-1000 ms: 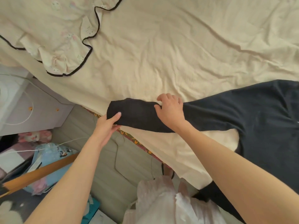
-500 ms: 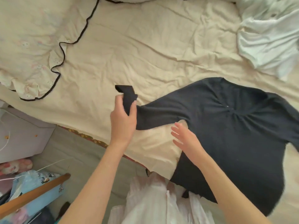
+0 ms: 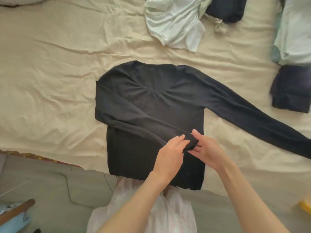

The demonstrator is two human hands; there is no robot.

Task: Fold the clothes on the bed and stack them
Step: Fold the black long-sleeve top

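A black long-sleeved top (image 3: 148,101) lies flat on the cream bed sheet (image 3: 50,81), hem toward me. Its left sleeve is folded diagonally across the body, with the cuff (image 3: 191,142) near the right side. My left hand (image 3: 170,148) and my right hand (image 3: 207,148) both pinch that cuff. The other sleeve (image 3: 252,118) stretches out to the right over the sheet. At the right edge stands a stack of folded clothes: pale green pieces (image 3: 294,31) above a dark folded one (image 3: 291,89).
A crumpled pale green garment (image 3: 175,22) and a dark garment (image 3: 227,9) lie at the far side of the bed. The bed's near edge runs along the bottom, with grey floor (image 3: 42,185) and a wooden handle (image 3: 16,211) at the lower left.
The left sleeve, stretched out to the left before, now lies folded across the top's body. My left hand carried the cuff rightward and my right hand joined it there. The view shifted right.
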